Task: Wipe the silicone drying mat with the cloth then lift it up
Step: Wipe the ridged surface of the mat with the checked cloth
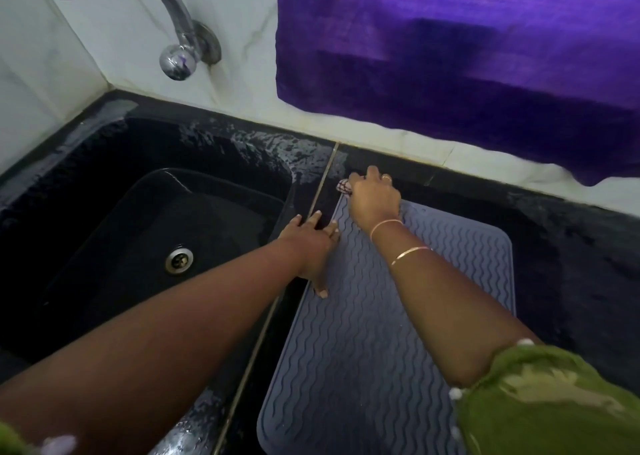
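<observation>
Mat (381, 333): lay flat on the surface (571, 246), long axis running away from the person.
Right hand (374, 201): gripped the cloth (344, 186) at the far left corner (unwiped run lay bodyward, I judged).
Left hand (311, 243): fingers spread flat, pressing the mat's left edge.

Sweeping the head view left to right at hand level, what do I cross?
Sink drain → left hand → cloth → right hand. The mat spans both hands' range, so it is left out.

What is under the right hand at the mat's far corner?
A bunched checked cloth; only a small end sticks out past the right hand. The rest of it, and that corner of the mat, are hidden by the hand.
</observation>
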The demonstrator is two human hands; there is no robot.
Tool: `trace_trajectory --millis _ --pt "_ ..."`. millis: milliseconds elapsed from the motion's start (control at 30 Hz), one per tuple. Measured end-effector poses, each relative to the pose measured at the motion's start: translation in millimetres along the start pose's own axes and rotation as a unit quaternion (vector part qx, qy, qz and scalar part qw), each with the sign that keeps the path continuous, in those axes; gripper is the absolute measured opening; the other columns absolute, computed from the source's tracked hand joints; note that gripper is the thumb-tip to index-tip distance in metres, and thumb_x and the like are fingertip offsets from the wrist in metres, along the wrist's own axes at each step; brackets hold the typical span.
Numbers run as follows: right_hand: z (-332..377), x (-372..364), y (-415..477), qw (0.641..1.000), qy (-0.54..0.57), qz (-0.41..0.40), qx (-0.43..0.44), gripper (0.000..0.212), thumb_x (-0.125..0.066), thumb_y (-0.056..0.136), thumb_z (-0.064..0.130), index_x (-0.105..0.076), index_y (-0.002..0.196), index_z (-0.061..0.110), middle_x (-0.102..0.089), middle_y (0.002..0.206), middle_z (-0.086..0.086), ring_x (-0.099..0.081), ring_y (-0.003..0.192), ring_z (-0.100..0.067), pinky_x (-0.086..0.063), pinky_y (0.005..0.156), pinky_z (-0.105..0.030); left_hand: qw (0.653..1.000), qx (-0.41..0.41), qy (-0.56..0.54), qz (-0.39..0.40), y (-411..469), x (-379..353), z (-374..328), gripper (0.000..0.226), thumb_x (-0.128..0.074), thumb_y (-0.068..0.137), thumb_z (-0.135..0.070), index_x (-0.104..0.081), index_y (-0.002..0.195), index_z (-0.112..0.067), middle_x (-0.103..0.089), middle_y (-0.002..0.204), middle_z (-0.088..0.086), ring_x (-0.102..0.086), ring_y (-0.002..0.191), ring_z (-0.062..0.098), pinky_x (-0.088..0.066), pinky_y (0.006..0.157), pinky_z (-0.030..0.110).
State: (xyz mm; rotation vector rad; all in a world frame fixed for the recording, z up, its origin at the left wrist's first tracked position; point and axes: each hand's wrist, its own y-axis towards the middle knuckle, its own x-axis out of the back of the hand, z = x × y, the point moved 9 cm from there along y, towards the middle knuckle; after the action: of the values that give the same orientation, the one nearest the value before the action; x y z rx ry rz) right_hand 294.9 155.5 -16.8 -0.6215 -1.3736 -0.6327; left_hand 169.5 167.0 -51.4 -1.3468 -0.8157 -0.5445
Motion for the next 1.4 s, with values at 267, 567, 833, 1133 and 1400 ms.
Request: trace_trajectory --millis 267,567,833,1133,1400 --pt "17.4 -12.0 -57.1 0.997 0.059 0.016 0.041 0.033 -0.049 0.091 0.023 -0.056 0.122 0.015 -0.047 0.125 -0.018 -0.05 0.109 -0.039 -0.047 0.085 -0.043 0.999 -0.031 -0.03 -0.023 -0.4 2.5 -1.6 0.117 -0.075 0.068 -0.056 -0.003 0.153 -0.02 0.007 0.161 0.0 0.016 0.147 0.028 0.008 0.117 0.05" --pt "-2.5 -2.4 -4.1 0.999 0.04 -0.004 -0.011 0.029 -0.051 0.09 0.017 -0.052 0.12 0.017 -0.047 0.12 -0.016 -0.05 0.108 -0.037 -0.048 0.077 -0.041 0.989 -0.062 -0.086 -0.1 -33.1 -20.0 -1.9 0.081 -0.053 0.089 -0.053 -0.014 0.153 -0.022 -0.005 0.161 -0.006 0.01 0.148 0.021 0.003 0.119 0.039" --pt "24.3 -18.4 -69.8 0.991 0.103 0.053 0.07 0.028 -0.051 0.088 0.022 -0.06 0.114 0.021 -0.049 0.118 -0.015 -0.051 0.107 -0.038 -0.047 0.08 -0.04 0.997 -0.072 -0.03 -0.015 -34.3 -26.2 0.1 0.11 -0.071 0.072 -0.054 -0.001 0.153 -0.027 0.007 0.161 -0.006 0.025 0.143 0.03 0.016 0.113 0.05" --pt "18.7 -8.4 -48.9 0.999 0.026 -0.025 0.038 0.031 -0.049 0.091 0.015 -0.051 0.122 0.02 -0.044 0.123 -0.017 -0.05 0.105 -0.037 -0.05 0.075 -0.044 0.999 -0.02 0.012 -0.048 -38.0 -21.3 -12.5 0.104 -0.074 0.075 -0.041 -0.009 0.153 -0.017 -0.006 0.161 0.0 0.008 0.148 0.026 0.005 0.118 0.044" --pt "-1.5 -2.2 -7.1 0.998 0.054 0.015 -0.008 0.027 -0.052 0.09 0.019 -0.057 0.116 0.021 -0.048 0.118 -0.015 -0.052 0.106 -0.038 -0.048 0.081 -0.043 0.999 -0.021 -0.037 -0.034 -41.5 -28.1 -5.1 0.1 -0.07 0.079 -0.043 -0.004 0.153 -0.025 -0.002 0.161 -0.011 0.013 0.148 0.025 0.009 0.118 0.046"
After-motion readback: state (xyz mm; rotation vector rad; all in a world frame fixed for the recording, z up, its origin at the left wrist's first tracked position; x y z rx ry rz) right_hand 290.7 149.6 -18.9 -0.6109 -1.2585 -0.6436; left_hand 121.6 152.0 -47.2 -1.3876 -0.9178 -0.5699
